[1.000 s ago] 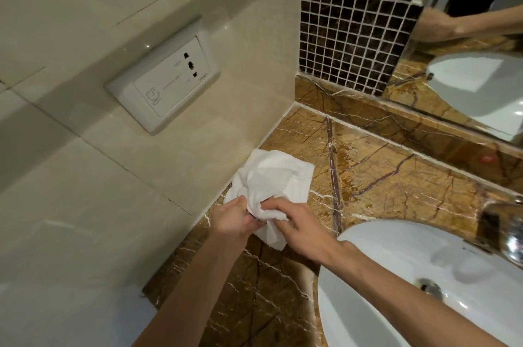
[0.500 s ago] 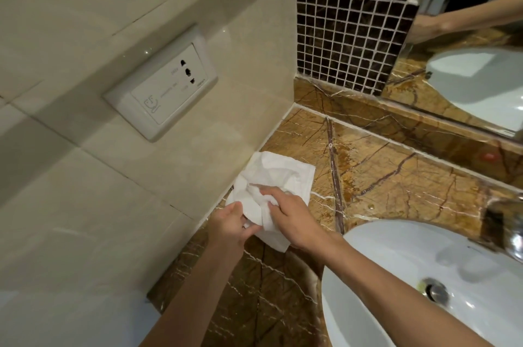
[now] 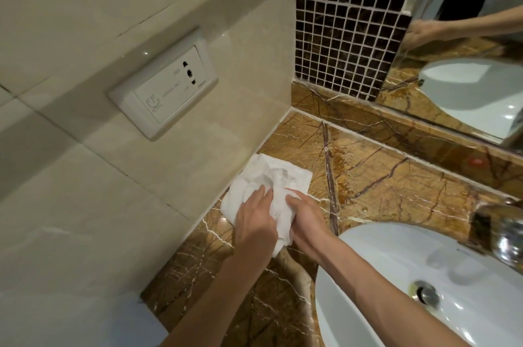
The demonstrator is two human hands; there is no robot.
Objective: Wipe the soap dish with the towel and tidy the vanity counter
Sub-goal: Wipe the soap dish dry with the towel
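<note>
A crumpled white towel (image 3: 271,177) lies on the brown marble vanity counter (image 3: 382,182), close to the left wall. My left hand (image 3: 254,219) rests flat on the towel's left part with fingers spread on the cloth. My right hand (image 3: 307,216) grips a bunched fold at the towel's right side. The towel's lower edge hangs between my two wrists. No soap dish shows in this view.
A white basin (image 3: 396,276) sits at the lower right, with a chrome tap (image 3: 503,239) at its far right. A wall socket plate (image 3: 162,86) is on the tiled left wall. A mirror (image 3: 467,49) and dark mosaic tiles (image 3: 345,15) back the counter.
My left hand has moved up onto the towel and lies flatter on it. My right hand has slid slightly right, holding the bunched cloth. The towel stays in about the same spot.
</note>
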